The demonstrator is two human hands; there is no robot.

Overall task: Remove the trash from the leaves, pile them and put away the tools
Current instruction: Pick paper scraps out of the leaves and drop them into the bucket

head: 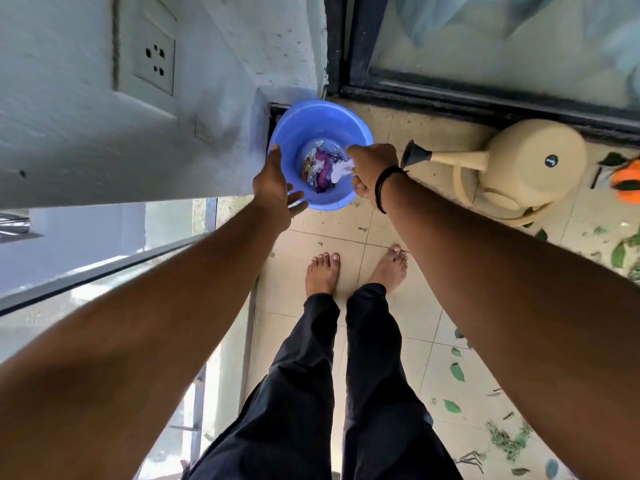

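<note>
No writing can be read anywhere; the beige watering can (526,164) bears only a small dark round badge, too small to make out.

Both arms reach far forward and down over the blue bucket (304,126), which stands on the tiled floor (391,306) in the far corner, against the grey wall (104,150) and the dark door frame (485,102). The left hand (275,190) is spread, its fingers straight, the fingertips at the bucket's left rim and the thumb at its near rim. The right hand (369,171) is curled over the bucket's right rim and pinches a white scrap (341,169) that hangs inside. A black band (382,188) circles the right wrist.

The trash (320,168) lies in the bottom of the bucket: crumpled wrappers in purple, white, yellow and red.

The watering can lies just right of the bucket, spout towards the right wrist. Green leaves (505,438) and bits of twig are scattered over the floor on the right, from far to near. An orange thing (625,180) shows at the right edge. A wall socket (154,62) sits far left. Two bare feet (322,275) in dark trousers stand near the bucket.
</note>
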